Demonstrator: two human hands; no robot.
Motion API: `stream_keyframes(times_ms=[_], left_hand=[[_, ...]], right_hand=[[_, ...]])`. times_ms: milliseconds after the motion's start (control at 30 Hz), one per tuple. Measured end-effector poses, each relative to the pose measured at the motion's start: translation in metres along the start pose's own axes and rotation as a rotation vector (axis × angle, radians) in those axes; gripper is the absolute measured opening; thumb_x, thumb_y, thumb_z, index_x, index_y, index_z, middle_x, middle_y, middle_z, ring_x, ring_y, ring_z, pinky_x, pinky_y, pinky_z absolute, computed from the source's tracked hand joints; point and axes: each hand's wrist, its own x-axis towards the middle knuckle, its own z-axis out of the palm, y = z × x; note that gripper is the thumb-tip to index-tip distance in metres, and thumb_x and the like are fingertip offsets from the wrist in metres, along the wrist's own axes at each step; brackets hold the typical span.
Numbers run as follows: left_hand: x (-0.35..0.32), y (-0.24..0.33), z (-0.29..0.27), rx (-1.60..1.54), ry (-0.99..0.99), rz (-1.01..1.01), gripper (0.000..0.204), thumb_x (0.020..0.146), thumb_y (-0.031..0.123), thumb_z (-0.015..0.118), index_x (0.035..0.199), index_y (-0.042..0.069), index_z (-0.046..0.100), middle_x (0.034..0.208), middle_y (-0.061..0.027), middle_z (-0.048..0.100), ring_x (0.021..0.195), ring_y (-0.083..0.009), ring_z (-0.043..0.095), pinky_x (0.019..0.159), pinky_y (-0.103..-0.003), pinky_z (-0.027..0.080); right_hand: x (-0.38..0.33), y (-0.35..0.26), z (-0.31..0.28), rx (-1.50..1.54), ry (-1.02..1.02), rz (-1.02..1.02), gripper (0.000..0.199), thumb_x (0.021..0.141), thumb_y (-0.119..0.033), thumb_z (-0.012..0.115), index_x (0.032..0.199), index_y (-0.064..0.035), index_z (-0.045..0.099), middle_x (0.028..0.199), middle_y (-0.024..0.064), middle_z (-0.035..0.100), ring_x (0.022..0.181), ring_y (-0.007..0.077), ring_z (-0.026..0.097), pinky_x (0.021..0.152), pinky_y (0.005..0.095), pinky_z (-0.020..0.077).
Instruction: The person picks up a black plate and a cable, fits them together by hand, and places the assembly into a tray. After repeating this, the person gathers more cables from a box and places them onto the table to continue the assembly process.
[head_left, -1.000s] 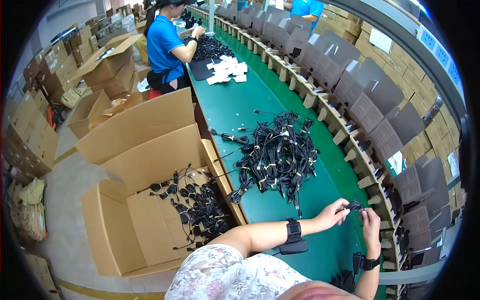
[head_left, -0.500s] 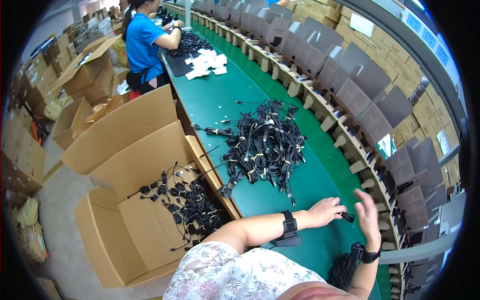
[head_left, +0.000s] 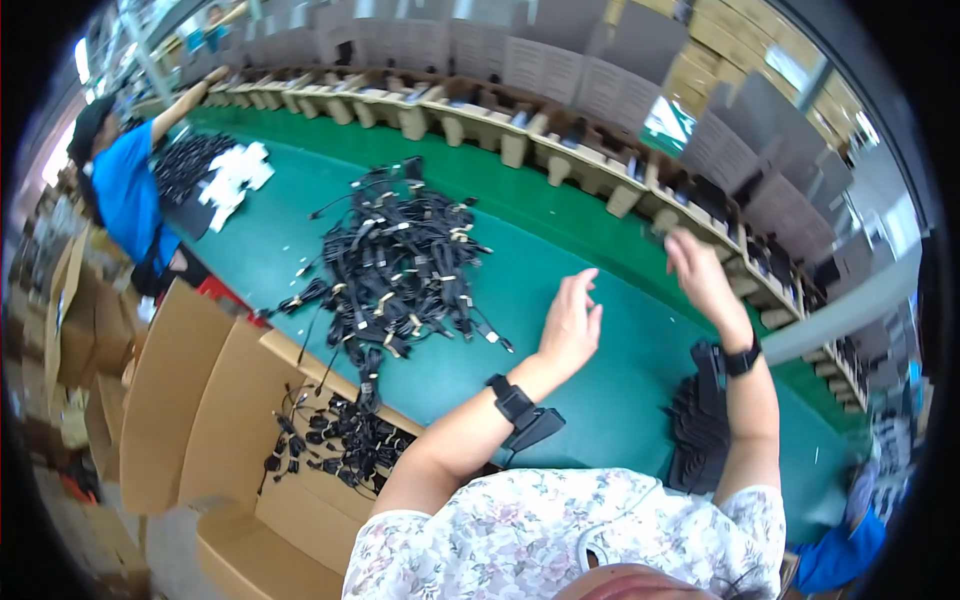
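Observation:
My left hand (head_left: 572,322) is over the green table with its fingers apart and nothing in it. My right hand (head_left: 702,280), blurred by motion, reaches towards the row of brown cardboard trays (head_left: 622,200) on the far side. Its fingers are bent together, with a small dark smear at the tips that I cannot make out. Left of my hands lies a large heap of black cables (head_left: 395,260), many bundled with pale ties. A stack of flat black pieces (head_left: 695,430) sits beside my right forearm.
An open cardboard box (head_left: 230,400) with more black cables (head_left: 350,440) stands against the near table edge. A co-worker in a blue shirt (head_left: 130,200) reaches over the far left, near white pieces (head_left: 235,180). Grey upright flaps (head_left: 545,70) rise behind the trays. Another blue sleeve (head_left: 845,555) shows lower right.
The view has turned right. My left hand has let go of the small black bundle and drawn back with fingers apart. My right hand has moved out to the trays. The co-worker now stretches an arm forward.

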Motion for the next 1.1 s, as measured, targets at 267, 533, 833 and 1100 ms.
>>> stream_keyframes(times_ms=[267, 533, 833, 1100], left_hand=[[-0.001, -0.002, 0.005, 0.029, -0.136, -0.036, 0.043, 0.078, -0.003, 0.054, 0.119, 0.003, 0.041, 0.097, -0.0143, 0.048, 0.074, -0.0237, 0.053, 0.065, -0.034, 0.047], [-0.008, -0.003, 0.007, 0.053, -0.157, -0.043, 0.041, 0.077, -0.005, 0.056, 0.115, 0.004, 0.044, 0.098, -0.0131, 0.049, 0.070, -0.0211, 0.054, 0.060, -0.032, 0.048], [-0.014, -0.013, 0.009, 0.069, -0.204, -0.034, 0.030, 0.079, -0.002, 0.055, 0.108, 0.003, 0.048, 0.102, -0.0178, 0.048, 0.079, -0.0326, 0.055, 0.064, -0.039, 0.048], [-0.013, -0.015, 0.015, 0.063, -0.218, -0.043, 0.030, 0.078, -0.004, 0.055, 0.107, 0.002, 0.048, 0.103, -0.0166, 0.047, 0.074, -0.0273, 0.056, 0.061, -0.037, 0.048]], right_hand=[[0.081, 0.094, -0.042, -0.586, 0.272, 0.028, 0.031, 0.093, -0.025, 0.043, 0.098, 0.0033, 0.054, 0.066, 0.0154, 0.060, 0.060, 0.0258, 0.061, 0.054, 0.0360, 0.0467], [0.143, 0.096, -0.042, -0.196, -0.207, 0.697, 0.028, 0.088, -0.017, 0.047, 0.090, 0.0088, 0.055, 0.082, 0.0247, 0.062, 0.062, 0.0342, 0.063, 0.058, 0.0400, 0.0494], [0.178, 0.101, -0.025, -0.599, -0.344, 0.539, 0.023, 0.083, -0.007, 0.041, 0.086, 0.0085, 0.058, 0.074, 0.0192, 0.062, 0.053, 0.0278, 0.061, 0.046, 0.0379, 0.0468], [0.191, 0.228, 0.050, -0.630, 0.344, 0.385, 0.026, 0.082, -0.008, 0.046, 0.101, 0.0053, 0.058, 0.102, 0.0264, 0.059, 0.093, 0.0385, 0.059, 0.076, 0.0447, 0.0480]])
